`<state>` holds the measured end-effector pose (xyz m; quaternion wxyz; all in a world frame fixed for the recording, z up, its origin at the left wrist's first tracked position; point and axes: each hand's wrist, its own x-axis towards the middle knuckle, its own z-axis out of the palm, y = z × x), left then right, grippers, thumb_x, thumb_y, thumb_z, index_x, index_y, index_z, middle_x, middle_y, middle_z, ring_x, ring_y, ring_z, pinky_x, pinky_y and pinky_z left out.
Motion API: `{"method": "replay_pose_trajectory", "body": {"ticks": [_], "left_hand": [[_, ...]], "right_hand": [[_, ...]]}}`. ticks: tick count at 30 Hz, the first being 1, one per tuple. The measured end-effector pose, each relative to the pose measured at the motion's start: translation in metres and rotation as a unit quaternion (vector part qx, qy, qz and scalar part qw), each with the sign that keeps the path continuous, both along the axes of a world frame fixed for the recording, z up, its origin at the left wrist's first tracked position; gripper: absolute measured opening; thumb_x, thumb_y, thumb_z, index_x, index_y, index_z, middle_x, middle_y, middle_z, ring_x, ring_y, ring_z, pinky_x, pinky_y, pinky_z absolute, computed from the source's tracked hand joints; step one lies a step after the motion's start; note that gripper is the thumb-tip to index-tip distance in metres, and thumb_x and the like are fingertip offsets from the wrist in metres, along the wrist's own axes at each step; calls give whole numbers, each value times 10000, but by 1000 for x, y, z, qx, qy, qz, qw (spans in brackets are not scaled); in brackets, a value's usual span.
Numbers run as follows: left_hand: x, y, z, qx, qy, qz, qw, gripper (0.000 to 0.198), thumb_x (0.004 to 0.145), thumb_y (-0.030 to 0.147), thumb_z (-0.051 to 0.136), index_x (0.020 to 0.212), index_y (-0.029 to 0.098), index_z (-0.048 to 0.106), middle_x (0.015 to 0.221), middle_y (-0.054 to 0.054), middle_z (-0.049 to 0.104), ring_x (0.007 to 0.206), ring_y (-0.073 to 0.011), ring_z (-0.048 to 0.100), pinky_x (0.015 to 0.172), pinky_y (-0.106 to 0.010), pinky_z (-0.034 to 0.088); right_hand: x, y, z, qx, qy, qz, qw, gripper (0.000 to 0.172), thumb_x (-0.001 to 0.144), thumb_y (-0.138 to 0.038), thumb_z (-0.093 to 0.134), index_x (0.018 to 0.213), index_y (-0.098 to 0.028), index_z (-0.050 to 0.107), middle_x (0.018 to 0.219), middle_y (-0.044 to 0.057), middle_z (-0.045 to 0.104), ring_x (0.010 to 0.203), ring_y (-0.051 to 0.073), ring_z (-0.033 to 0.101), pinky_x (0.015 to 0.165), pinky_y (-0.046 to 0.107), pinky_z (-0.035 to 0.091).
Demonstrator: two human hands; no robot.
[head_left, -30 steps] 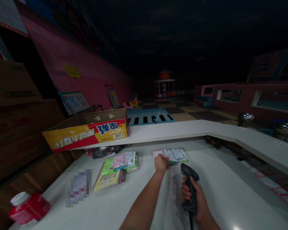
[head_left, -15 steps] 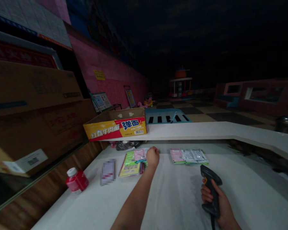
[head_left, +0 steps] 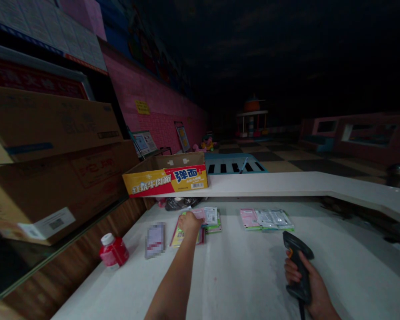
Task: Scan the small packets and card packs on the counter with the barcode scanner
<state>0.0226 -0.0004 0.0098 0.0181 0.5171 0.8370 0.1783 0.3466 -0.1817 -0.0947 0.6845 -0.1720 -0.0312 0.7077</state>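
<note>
My left hand (head_left: 188, 222) reaches forward onto a stack of colourful flat packets (head_left: 209, 220) on the white counter (head_left: 240, 275); its fingers curl over a pink packet at the top of the pile. My right hand (head_left: 305, 282) is wrapped round the handle of a black barcode scanner (head_left: 297, 262), held upright near the counter's right side. A second small pile of pink and pale packets (head_left: 266, 219) lies between the two hands, further back.
A yellow and red cardboard tray box (head_left: 166, 173) sits on the raised white shelf (head_left: 286, 183). A red bottle with a white cap (head_left: 114, 251) lies at the left. Large brown cartons (head_left: 46, 178) stand along the left wall. A blurred card (head_left: 155, 240) lies beside the left pile.
My left hand left the right-hand packet pile and moved left onto the left pile. The view swung left. The right hand kept hold of the scanner.
</note>
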Motion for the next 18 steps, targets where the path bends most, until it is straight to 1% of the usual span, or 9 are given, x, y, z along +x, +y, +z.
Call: {"method": "replay_pose_trajectory", "body": {"ticks": [2,4,6,8,11,13,14,16,18], "left_hand": [[-2,1,4,-11,-12,-3,1000,617,599,512,788,1066,132,654,1186,-228,642,1148,-356,577,896,-376,424],[-5,3,8,-22,-20,-12,999,536,617,499,783,1000,139,678,1160,-220,664,1132,-351,597,869,-355,436],[-9,4,12,-23,-39,-29,999,400,693,444,739,949,141,685,1118,-200,690,1090,-322,628,813,-318,445],[-11,3,14,-13,-59,-62,996,253,788,372,658,900,146,682,1055,-170,715,1030,-280,657,764,-287,440],[-8,-5,14,39,-72,-115,990,198,876,306,540,903,153,661,999,-143,721,978,-252,665,753,-279,430],[0,-15,7,97,-103,-140,980,219,903,288,483,984,153,635,1020,-141,710,972,-255,659,761,-288,432],[6,-21,0,127,-131,-154,971,234,912,285,462,1028,154,617,1034,-139,704,971,-257,656,764,-291,435],[19,-34,-19,166,-201,-192,946,232,910,292,458,1038,160,599,1006,-134,701,956,-259,653,778,-298,444],[32,-47,-43,182,-264,-229,919,214,902,305,467,1000,166,596,937,-127,701,922,-264,652,803,-318,453]], "right_hand": [[0,1,0,4,-3,-6,1000,271,770,-298,759,893,-194,541,561,-81,447,403,46,406,370,138,340],[-1,1,-1,3,-2,-8,1000,271,776,-309,756,898,-190,546,556,-83,444,399,46,407,366,138,340],[-1,1,-1,4,2,-4,1000,277,778,-312,758,907,-183,549,559,-82,448,403,43,415,370,135,345],[-1,1,-1,7,3,1,1000,284,776,-305,761,922,-180,553,564,-83,451,408,39,422,376,131,348],[0,1,-1,11,0,-1,1000,268,785,-303,753,923,-181,557,566,-83,454,408,37,415,375,129,348],[0,1,0,14,-4,-5,1000,264,787,-304,751,922,-178,563,563,-82,455,406,37,410,372,130,348],[-1,1,0,14,-7,-7,1000,270,782,-306,757,921,-176,566,562,-82,457,407,37,411,373,131,349],[-2,0,0,13,-21,-11,1000,289,767,-318,771,920,-173,572,562,-81,463,412,37,419,378,131,351],[-4,-1,0,9,-51,-17,998,311,752,-344,784,909,-173,578,556,-81,470,408,35,417,376,131,343]]}}
